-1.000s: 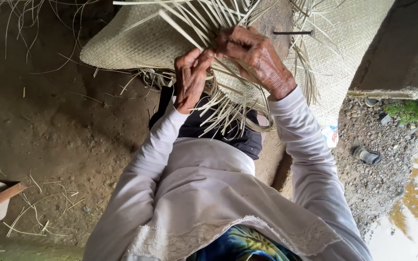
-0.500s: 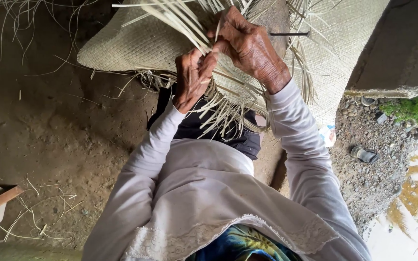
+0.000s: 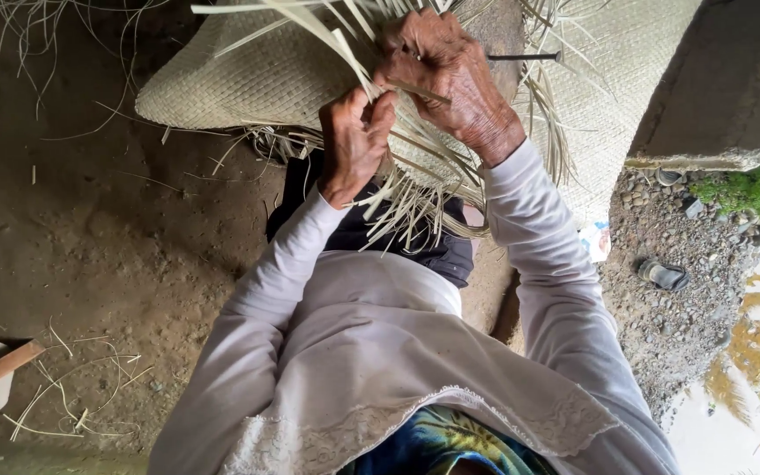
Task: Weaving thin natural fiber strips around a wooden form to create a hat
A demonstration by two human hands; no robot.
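Left hand [image 3: 354, 141] pinches pale strips [image 3: 415, 189] at the edge of the woven mat [image 3: 248, 79], grip narrow, unchanged. Right hand [image 3: 446, 75] has shifted slightly up the mat since 0.5 s ago, fingers closed on 1 strip.

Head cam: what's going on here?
A person in a pale long-sleeved top is weaving a pale straw mat by hand. The left hand pinches loose straw strips at the mat's unfinished edge, and the right hand works among the strips just above it. Both hands have their grip closed on strips. The woven part spreads over the dirt floor ahead, with loose ends fanning out near the lap. A sandal lies on gravel to the right.
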